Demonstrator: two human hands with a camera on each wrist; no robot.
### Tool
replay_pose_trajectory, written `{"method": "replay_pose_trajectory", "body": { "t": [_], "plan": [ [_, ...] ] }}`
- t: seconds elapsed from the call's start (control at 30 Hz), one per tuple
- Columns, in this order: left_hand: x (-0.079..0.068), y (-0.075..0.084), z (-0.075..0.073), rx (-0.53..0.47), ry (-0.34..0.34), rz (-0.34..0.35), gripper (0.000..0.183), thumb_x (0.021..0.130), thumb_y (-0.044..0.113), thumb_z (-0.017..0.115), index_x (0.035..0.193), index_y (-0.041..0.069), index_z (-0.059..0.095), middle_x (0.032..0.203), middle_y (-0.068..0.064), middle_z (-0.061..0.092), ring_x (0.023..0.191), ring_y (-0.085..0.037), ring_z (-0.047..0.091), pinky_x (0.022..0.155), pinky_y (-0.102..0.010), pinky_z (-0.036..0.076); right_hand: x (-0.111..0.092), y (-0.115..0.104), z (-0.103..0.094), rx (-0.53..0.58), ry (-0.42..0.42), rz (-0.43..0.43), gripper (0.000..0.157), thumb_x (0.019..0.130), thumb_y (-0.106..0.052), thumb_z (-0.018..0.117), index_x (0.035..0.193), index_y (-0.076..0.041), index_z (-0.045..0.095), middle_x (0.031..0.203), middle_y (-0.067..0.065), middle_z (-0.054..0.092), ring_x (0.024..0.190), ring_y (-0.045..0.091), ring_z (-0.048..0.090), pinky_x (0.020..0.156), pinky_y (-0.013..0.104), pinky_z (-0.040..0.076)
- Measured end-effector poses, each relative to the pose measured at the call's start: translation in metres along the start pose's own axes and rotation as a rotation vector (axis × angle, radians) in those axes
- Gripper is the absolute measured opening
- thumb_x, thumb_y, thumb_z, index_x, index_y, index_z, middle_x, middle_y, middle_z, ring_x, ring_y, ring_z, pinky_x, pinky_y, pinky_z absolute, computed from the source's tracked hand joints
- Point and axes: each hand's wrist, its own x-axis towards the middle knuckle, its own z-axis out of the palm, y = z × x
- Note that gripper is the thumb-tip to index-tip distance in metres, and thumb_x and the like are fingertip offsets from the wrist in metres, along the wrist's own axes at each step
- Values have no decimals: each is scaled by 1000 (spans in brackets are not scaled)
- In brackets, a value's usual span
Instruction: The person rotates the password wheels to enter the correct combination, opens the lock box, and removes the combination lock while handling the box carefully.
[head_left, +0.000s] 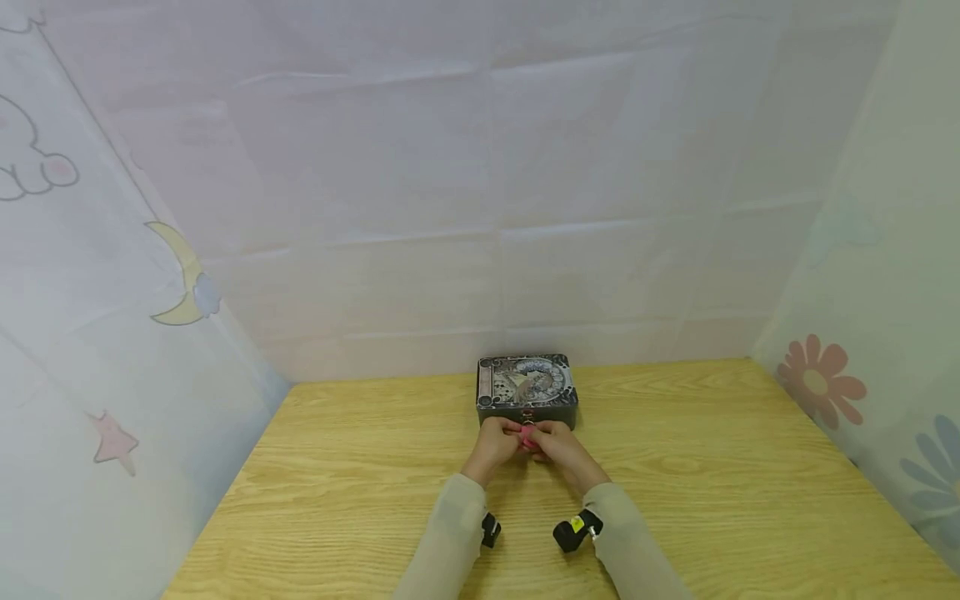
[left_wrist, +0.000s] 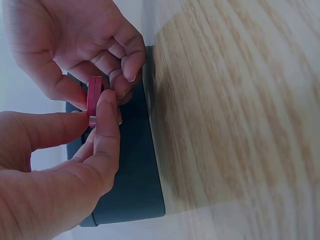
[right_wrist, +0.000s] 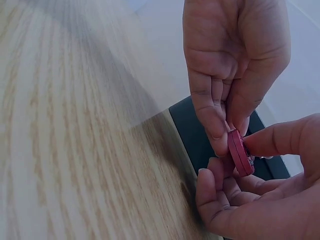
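Observation:
A dark tin box (head_left: 525,412) with an ornate printed lid stands at the back of the table, with a small clasp (head_left: 527,413) on its front. Right at the clasp is a small pink-red padlock (head_left: 528,437), its metal shackle upward in the head view. My left hand (head_left: 491,443) pinches the padlock between thumb and fingers from the left. From the other side, my right hand (head_left: 564,447) also grips it, thumb against its face in the right wrist view. The padlock's narrow edge (right_wrist: 240,152) shows between both hands; fingers hide much of its body.
The wood-grain table (head_left: 360,483) spreads around the box. A pale sheet wall (head_left: 480,208) rises close behind it, with printed sheets on the left and right sides. Black wrist cameras (head_left: 573,533) hang below both sleeves.

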Motion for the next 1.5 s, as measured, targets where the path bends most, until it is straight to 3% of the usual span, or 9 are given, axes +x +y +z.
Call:
{"method": "replay_pose_trajectory", "body": {
  "t": [0.13, 0.2, 0.7, 0.9, 1.07, 1.5],
  "plan": [
    [-3, 2, 0, -14, 1, -12, 10, 77, -7, 56, 86, -11, 60, 74, -15, 61, 65, -21, 61, 58, -29, 53, 0, 1, 0, -9, -2, -1, 20, 88, -6, 46, 96, 10, 55, 79, 9, 59, 68, 14, 56, 60, 28, 49],
    [-7, 7, 1, -12, 14, -54, 12, 78, -8, 55, 89, -13, 59, 77, -17, 60, 68, -24, 62, 62, -32, 53, 0, 1, 1, -13, -4, -2, 20, 88, -5, 45, 97, 11, 54, 79, 9, 59, 67, 14, 56, 60, 27, 49],
    [-7, 7, 1, 11, 26, -23, 15, 75, -12, 51, 88, -13, 59, 75, -15, 61, 68, -23, 62, 60, -31, 53, -4, 0, -1, 58, -16, -11, 23, 87, -9, 48, 97, 10, 57, 80, 6, 60, 73, 17, 57, 69, 33, 49],
    [-7, 7, 3, -44, 15, -46, 14, 78, -12, 51, 90, -14, 58, 76, -17, 60, 72, -28, 63, 63, -32, 53, -3, 0, -2, 67, -28, -5, 24, 89, -12, 50, 99, 9, 56, 78, 8, 61, 73, 17, 58, 67, 31, 50],
    [-10, 11, 3, -29, 14, -78, 14, 81, -7, 53, 93, -12, 58, 77, -15, 60, 71, -24, 63, 64, -31, 53, -2, 0, -2, 49, -26, -4, 27, 89, -11, 48, 104, 12, 53, 80, 9, 60, 72, 15, 59, 65, 29, 50],
    [-9, 8, 4, -36, 28, -51, 14, 78, -10, 52, 91, -13, 58, 77, -16, 60, 68, -22, 62, 63, -31, 53, -3, 2, -2, 56, -19, -27, 25, 88, -8, 47, 101, 12, 54, 79, 8, 60, 70, 15, 59, 64, 30, 49]
  ]
}}
